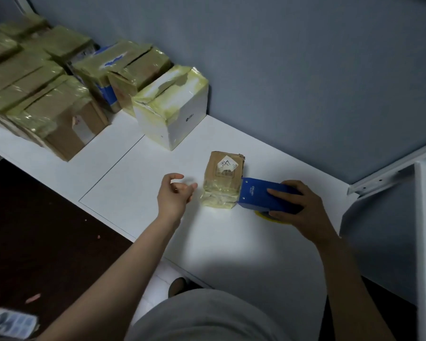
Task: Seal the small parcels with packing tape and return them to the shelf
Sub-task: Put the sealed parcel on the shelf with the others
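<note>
Halfway, seemingly, through taping small parcel [223, 179] on table [231, 242]. Gripping tape dispenser [261, 193] in right hand [303, 207], nose against parcel's side; holding left hand [175, 195] loosely open, empty, just beside. Next, likely: steady parcel, tear tape.

Left forearm [123, 262]: bare, reaching up and to the right from the lower left. Left hand [175, 193]: palm turned inward, fingers loosely curled, thumb and forefinger apart, holding nothing. Its fingertips are blurred; it appears to hang just above the surface, though contact cannot be ruled out.

Right forearm [347, 274]: bare, reaching up and to the left from the lower right, wrist bent slightly. Right hand [298, 207]: grips a blue tape dispenser [258, 193], with the fingers laid over its top and the thumb along its near side.
</note>
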